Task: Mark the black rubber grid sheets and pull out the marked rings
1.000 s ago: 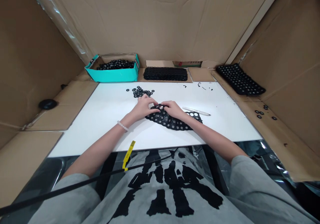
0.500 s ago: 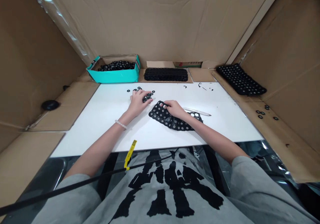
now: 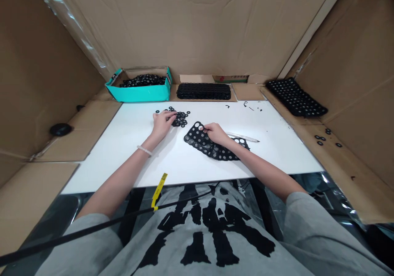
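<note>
My left hand point(image 3: 163, 123) is at the left edge of a loose pile of small black rings point(image 3: 180, 119), its fingertips touching the pile; whether a ring is between them is too small to tell. My right hand point(image 3: 215, 133) pinches the upper edge of a black sheet with rows of round spots point(image 3: 200, 141), near two open white holes at its corner. The sheet lies slanted on the white board point(image 3: 166, 165), and its right end passes under my right forearm. A white pencil point(image 3: 244, 136) lies just behind that forearm.
At the back stand a turquoise box point(image 3: 140, 94) of black pieces and a stack of black sheets point(image 3: 203, 91). Another dotted sheet point(image 3: 295, 98) and loose rings point(image 3: 320, 138) lie on cardboard at right. A black round object point(image 3: 60, 129) is at left.
My left hand has moved left, uncovering more of the ring pile. My right hand stays at the sheet's edge, and its corner holes show more clearly.
</note>
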A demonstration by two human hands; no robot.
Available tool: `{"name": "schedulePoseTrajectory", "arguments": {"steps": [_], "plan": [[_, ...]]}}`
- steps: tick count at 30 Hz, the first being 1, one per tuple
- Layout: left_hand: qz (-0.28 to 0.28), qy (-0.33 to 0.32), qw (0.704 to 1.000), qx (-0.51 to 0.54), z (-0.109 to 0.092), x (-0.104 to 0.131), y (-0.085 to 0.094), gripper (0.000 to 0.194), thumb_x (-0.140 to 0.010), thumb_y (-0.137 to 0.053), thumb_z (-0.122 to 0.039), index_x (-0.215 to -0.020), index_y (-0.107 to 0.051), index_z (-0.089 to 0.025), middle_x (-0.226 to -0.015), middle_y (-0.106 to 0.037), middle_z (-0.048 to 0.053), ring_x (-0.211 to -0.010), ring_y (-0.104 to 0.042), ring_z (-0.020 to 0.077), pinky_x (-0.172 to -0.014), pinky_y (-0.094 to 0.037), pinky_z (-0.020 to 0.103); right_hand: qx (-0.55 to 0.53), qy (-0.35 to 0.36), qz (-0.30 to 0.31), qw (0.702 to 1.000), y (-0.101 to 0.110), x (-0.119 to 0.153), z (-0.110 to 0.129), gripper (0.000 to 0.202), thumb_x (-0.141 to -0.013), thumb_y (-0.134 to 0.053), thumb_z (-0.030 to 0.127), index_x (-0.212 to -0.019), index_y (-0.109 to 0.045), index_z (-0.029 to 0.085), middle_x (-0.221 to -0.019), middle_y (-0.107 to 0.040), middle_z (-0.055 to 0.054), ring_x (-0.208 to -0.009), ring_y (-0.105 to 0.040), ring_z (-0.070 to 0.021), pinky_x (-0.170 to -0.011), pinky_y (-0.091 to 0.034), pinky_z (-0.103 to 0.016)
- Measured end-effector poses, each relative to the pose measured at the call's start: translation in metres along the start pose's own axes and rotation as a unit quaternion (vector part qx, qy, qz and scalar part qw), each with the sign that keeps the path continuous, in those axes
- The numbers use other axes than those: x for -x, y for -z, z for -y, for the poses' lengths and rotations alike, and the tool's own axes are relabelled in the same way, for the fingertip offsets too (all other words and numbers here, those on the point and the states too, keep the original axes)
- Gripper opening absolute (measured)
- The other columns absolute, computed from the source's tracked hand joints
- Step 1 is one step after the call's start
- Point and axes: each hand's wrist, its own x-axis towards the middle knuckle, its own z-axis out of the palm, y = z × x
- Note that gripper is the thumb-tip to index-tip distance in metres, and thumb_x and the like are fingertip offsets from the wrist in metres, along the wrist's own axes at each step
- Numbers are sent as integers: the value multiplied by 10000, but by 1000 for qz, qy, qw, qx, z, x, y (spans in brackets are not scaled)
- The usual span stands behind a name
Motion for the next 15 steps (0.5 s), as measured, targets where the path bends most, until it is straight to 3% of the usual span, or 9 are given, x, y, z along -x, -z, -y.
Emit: {"name": "schedulePoseTrajectory", "arguments": {"steps": [3, 6, 8, 10, 12, 15], "plan": [[31, -95, 992, -71, -15, 10, 2, 446, -813, -675, -470, -1183, -718, -225, -1184, -673, 113, -1130, -510, 316, -985, -388, 451, -18, 1, -2, 1000, 0, 0, 0, 409, -744, -422, 43, -904, -772, 181, -923, -752, -17, -940, -653, -196, -928, -453, -293], [161, -139, 976, -35, -30, 20, -2, 358, -736, -741, -514, -939, -773, -222, -923, -729, 67, -958, -551, 281, -878, -422, 395, -25, 22, 8, 999, 0, -1, 0, 444, -741, -417, 33, -954, -771, 196, -931, -753, -10, -960, -651, -191, -947, -449, -291], [211, -110, 971, 15, -32, 22, -6, 315, -729, -730, -514, -721, -740, -199, -721, -687, 41, -790, -556, 235, -744, -420, 346, -25, 30, 11, 999, 0, -1, 1, 440, -741, -408, 36, -941, -768, 194, -918, -750, -10, -960, -649, -192, -940, -447, -285], [216, -49, 971, 89, -28, 21, -10, 371, -741, -697, -521, -599, -668, -180, -592, -602, 16, -643, -515, 182, -630, -378, 311, -14, 32, 11, 999, 0, 0, 2, 415, -739, -394, 44, -880, -760, 179, -875, -742, -14, -933, -647, -197, -903, -449, -275], [182, 13, 971, 157, -20, 17, -15, 398, -740, -676, -536, -580, -636, -174, -549, -550, -3, -573, -471, 152, -572, -340, 292, 4, 33, 14, 999, 0, 0, 4, 386, -726, -377, 45, -797, -737, 165, -810, -724, -15, -876, -638, -196, -846, -445, -262], [138, 35, 975, 173, -9, 10, -22, 378, -741, -663, -529, -618, -659, -172, -567, -567, -5, -577, -487, 153, -565, -343, 286, 18, 31, 13, 999, -1, -1, 6, 353, -704, -363, 42, -717, -694, 165, -770, -706, -10, -816, -621, -183, -793, -430, -245]]}}
